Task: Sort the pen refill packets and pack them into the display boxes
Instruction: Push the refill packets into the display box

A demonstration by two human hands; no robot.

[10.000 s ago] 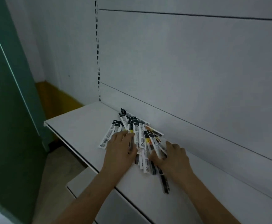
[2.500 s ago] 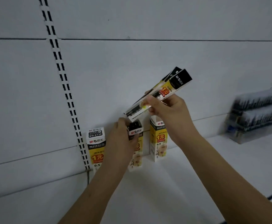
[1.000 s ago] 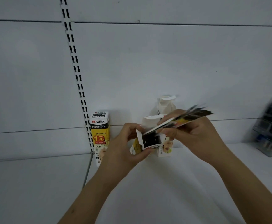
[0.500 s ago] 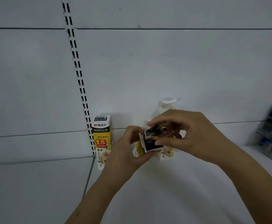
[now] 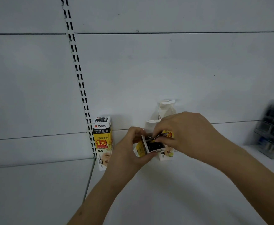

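Left hand [image 5: 129, 153] grip holds open display box [image 5: 146, 147]; right hand [image 5: 186, 135] grip pinches refill packets [image 5: 155, 138] at box mouth

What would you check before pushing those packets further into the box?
1. Box gripped by the left hand: ok.
2. Box mouth open, flap up: ok.
3. Packets pinched by the right hand: ok.
4. Packet tips inside the mouth: ok.
5. Room left in the box: cannot tell, inside dark.
6. Closed box on the left stands apart, upright: ok.
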